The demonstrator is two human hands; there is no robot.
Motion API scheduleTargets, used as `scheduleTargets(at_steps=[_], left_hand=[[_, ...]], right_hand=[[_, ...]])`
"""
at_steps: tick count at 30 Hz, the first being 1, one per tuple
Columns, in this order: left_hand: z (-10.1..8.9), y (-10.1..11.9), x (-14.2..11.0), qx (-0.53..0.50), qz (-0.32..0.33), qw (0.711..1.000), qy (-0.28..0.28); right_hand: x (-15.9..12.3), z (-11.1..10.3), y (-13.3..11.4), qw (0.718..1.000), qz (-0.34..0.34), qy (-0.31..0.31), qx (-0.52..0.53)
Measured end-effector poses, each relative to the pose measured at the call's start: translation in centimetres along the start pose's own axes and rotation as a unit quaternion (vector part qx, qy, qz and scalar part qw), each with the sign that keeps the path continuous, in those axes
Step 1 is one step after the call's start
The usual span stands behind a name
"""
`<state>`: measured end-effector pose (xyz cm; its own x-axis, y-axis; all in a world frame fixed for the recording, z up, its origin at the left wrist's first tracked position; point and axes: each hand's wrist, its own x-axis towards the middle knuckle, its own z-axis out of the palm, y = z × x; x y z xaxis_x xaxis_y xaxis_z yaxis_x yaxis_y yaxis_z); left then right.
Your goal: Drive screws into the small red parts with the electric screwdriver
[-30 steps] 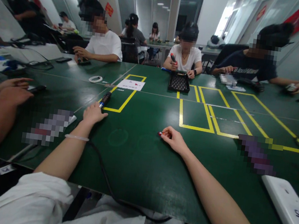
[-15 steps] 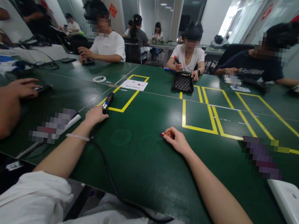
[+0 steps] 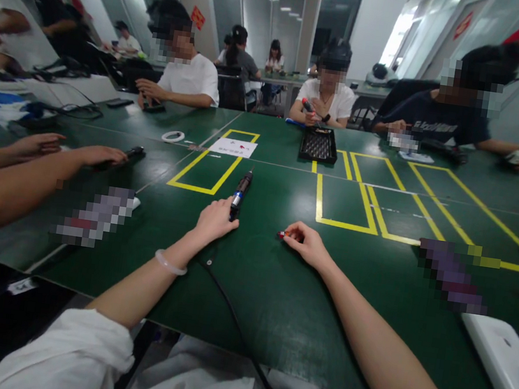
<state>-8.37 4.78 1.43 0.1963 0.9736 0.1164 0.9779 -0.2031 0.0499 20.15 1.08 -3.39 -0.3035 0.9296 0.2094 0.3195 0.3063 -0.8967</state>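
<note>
My left hand (image 3: 219, 218) is closed around the rear of an electric screwdriver (image 3: 241, 189), black with a silver and blue band. Its thin bit points away from me, toward the far side of the green table (image 3: 302, 303). A black cable (image 3: 229, 306) runs from below my left wrist to the near table edge. To the right, my right hand (image 3: 307, 243) rests low over the tabletop, thumb and fingers pinched on a small red piece (image 3: 281, 235). What kind of piece it is, I cannot make out. The screwdriver and the red piece are apart.
Yellow tape outlines (image 3: 347, 224) mark the table, with a paper sheet (image 3: 233, 147) on one. A black tray (image 3: 318, 145) lies before a person opposite. A white power bank-like box (image 3: 505, 371) is at right. At left, a neighbour's hand (image 3: 105, 157) holds a dark tool (image 3: 134, 152).
My left hand has moved right with the screwdriver, closer to my right hand, which stays nearly still. The neighbour's arm at left has reached farther right with the dark tool.
</note>
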Motion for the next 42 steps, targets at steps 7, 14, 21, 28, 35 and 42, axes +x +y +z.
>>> scheduleTargets(at_steps=[7,14,21,28,35,42], left_hand=[[1.1,5.6,-0.6,-0.056,0.098,0.993,0.023],[1.2,8.3,-1.3,-0.097,0.139,0.985,0.016],[1.1,8.6,-2.2,-0.119,0.166,0.979,0.006],[1.3,8.8,-2.4,-0.113,0.174,0.978,0.007],[0.9,9.0,-2.7,-0.080,0.175,0.981,0.000],[0.4,9.2,-3.0,-0.075,0.168,0.983,-0.005]], right_hand=[[0.0,0.2,-0.4,1.000,-0.011,0.015,0.013],[0.0,0.3,-0.4,0.999,-0.022,0.025,-0.008],[-0.2,0.5,-0.8,0.998,-0.044,0.007,-0.035],[-0.2,1.1,-0.5,0.992,-0.094,-0.011,-0.078],[0.0,1.1,-0.7,0.983,-0.135,-0.016,-0.123],[0.0,1.1,-0.6,0.980,-0.137,-0.010,-0.147]])
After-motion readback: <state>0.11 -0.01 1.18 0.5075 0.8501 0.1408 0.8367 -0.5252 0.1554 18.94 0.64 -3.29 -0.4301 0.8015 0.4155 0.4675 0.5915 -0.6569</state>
